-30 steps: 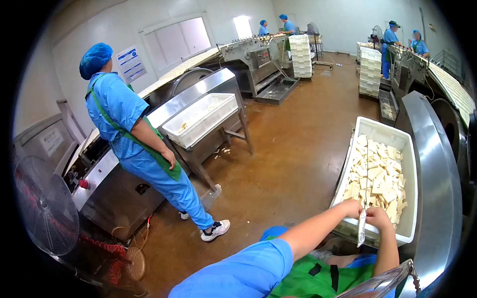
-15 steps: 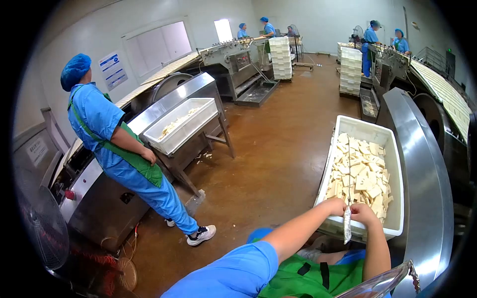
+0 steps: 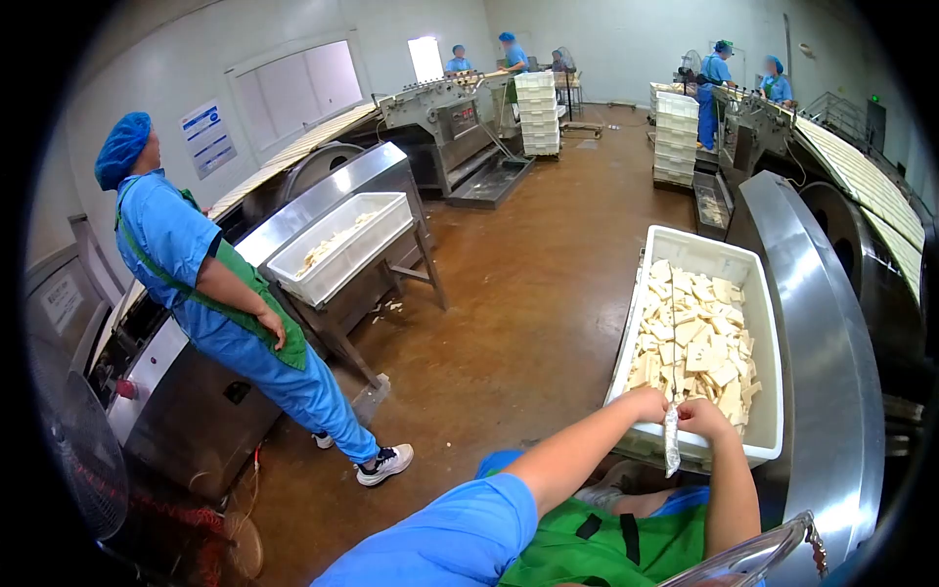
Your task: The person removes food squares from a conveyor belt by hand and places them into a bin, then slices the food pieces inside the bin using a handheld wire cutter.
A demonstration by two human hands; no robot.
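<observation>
My left hand (image 3: 644,404) and my right hand (image 3: 703,419) meet over the near end of a white crate (image 3: 764,333), fingers closed. Between them is a long thin rod (image 3: 672,338) whose near end has a whitish, shiny wrapped handle (image 3: 671,445). Both hands pinch it where the wrapping begins; exact finger contact is partly hidden. The rod points away from me across the crate. Many flat, pale yellow pieces (image 3: 699,338) of irregular shape fill the crate below.
A curved steel machine cover (image 3: 817,323) borders the crate on the right. Left, a co-worker (image 3: 210,284) in blue stands beside another white crate (image 3: 342,254) on a metal stand. Crate stacks (image 3: 675,137) and other workers are further back. A fan (image 3: 83,450) stands at lower left.
The whole view has shifted slightly, so the surroundings appear a little further left. Both hands stay at the rod's wrapped handle. The co-worker's near hand looks slightly more open.
</observation>
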